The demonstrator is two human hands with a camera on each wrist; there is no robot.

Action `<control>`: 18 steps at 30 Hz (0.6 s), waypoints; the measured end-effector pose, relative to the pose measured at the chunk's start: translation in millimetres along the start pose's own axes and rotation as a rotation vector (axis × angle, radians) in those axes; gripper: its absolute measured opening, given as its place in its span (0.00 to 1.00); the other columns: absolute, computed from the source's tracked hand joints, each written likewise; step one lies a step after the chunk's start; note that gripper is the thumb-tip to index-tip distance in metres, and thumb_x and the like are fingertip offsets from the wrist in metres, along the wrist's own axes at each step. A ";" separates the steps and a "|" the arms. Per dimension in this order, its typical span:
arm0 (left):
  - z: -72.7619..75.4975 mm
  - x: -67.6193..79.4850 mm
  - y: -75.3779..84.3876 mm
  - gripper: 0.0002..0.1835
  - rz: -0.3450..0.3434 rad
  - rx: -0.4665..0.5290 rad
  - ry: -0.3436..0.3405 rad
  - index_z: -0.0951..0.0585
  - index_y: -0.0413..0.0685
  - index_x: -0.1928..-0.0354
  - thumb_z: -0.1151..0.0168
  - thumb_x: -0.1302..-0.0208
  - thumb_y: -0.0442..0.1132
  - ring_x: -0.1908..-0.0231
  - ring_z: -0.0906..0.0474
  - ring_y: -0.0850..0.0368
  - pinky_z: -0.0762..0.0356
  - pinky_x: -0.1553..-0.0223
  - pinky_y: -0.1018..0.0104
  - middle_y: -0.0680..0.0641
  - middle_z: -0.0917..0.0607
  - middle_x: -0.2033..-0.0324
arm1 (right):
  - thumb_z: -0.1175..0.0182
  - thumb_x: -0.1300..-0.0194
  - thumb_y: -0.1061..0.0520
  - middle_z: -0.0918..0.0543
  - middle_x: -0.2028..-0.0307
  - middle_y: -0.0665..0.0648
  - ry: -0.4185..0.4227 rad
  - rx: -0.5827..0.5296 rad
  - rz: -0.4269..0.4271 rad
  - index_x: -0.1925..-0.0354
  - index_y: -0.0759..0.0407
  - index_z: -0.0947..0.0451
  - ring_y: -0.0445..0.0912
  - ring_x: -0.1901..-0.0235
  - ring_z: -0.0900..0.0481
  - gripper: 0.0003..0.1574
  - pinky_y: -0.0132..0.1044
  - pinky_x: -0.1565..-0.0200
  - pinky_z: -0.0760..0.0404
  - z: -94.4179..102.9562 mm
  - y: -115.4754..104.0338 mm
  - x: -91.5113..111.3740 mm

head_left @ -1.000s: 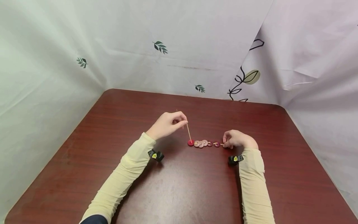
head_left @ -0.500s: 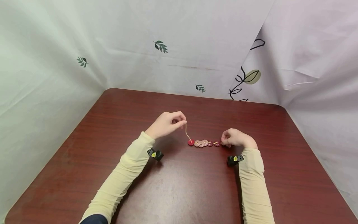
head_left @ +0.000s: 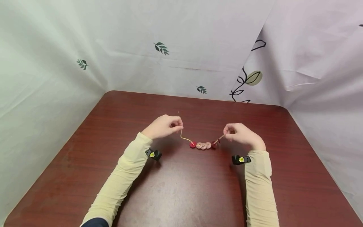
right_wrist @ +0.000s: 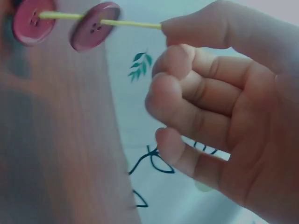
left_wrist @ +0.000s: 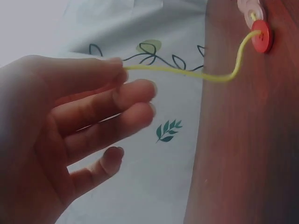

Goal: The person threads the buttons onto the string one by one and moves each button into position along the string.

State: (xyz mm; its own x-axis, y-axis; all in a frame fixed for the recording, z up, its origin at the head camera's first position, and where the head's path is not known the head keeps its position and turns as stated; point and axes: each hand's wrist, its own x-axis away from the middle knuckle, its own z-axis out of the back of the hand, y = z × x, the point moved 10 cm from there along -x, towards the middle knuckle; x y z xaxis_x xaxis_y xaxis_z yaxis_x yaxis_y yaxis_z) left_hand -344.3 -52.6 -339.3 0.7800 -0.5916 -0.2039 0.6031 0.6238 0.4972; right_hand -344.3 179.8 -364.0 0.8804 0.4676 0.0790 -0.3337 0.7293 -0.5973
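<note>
My left hand point(head_left: 164, 126) pinches one end of a thin yellow string point(left_wrist: 175, 70) between thumb and forefinger, above the table. From there the string sags down to a bright red button point(left_wrist: 262, 36). Several pale pink buttons point(head_left: 203, 146) follow along the string and lie overlapping on the table. At the other end, my right hand point(head_left: 241, 135) pinches the string, raised off the tabletop. Two dark red buttons hang on that stretch; the nearer button point(right_wrist: 96, 27) is tilted beside my fingertips, the farther button point(right_wrist: 33, 19) lower down the string.
The reddish-brown wooden table point(head_left: 175, 189) spreads around the buttons. White cloth point(head_left: 127, 63) with printed leaves hangs behind it and along both sides. A small dark camera point(head_left: 153, 154) is strapped at the left wrist, and another camera point(head_left: 240, 159) at the right.
My right hand has risen, lifting the string's right end and tilting the dark red buttons up. My left hand has moved slightly left and down, and its string, taut earlier, now hangs slack.
</note>
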 end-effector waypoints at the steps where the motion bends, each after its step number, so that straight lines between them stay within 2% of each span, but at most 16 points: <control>1: 1.6 0.5 -1.6 0.03 0.008 -0.002 0.001 0.20 0.53 0.66 0.39 0.34 0.43 0.77 0.27 0.63 0.30 0.70 0.69 0.51 0.14 0.76 | 0.45 0.42 0.65 0.25 0.79 0.51 0.016 -0.002 0.010 0.67 0.60 0.25 0.40 0.76 0.28 0.03 0.32 0.72 0.31 3.1 -3.2 1.0; 6: 10.8 2.7 -8.1 0.04 0.044 0.001 0.011 0.20 0.53 0.67 0.39 0.35 0.42 0.77 0.27 0.63 0.32 0.68 0.68 0.49 0.14 0.76 | 0.45 0.38 0.63 0.21 0.76 0.56 0.106 0.000 0.023 0.66 0.59 0.26 0.43 0.75 0.25 0.01 0.32 0.70 0.29 17.5 -14.9 6.3; 9: 13.6 3.8 -9.8 0.04 0.050 -0.001 0.013 0.21 0.53 0.67 0.39 0.35 0.43 0.77 0.28 0.63 0.32 0.68 0.68 0.48 0.14 0.76 | 0.44 0.38 0.64 0.21 0.75 0.58 0.164 -0.005 0.031 0.67 0.57 0.26 0.46 0.75 0.23 0.03 0.31 0.69 0.28 25.3 -19.2 9.7; 18: 7.0 4.5 -10.7 0.07 0.050 0.020 -0.035 0.19 0.46 0.65 0.40 0.35 0.42 0.77 0.29 0.62 0.33 0.68 0.68 0.46 0.14 0.75 | 0.41 0.35 0.59 0.23 0.77 0.52 0.369 -0.030 0.066 0.64 0.57 0.26 0.41 0.78 0.26 0.03 0.30 0.71 0.28 49.0 -37.1 21.0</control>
State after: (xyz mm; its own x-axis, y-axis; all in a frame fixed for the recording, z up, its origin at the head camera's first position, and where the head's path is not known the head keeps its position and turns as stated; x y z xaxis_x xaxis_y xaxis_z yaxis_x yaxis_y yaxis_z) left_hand -348.5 -65.5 -339.6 0.8027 -0.5775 -0.1490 0.5597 0.6432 0.5225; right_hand -329.9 187.0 -301.1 0.9213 0.2975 -0.2504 -0.3887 0.6858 -0.6152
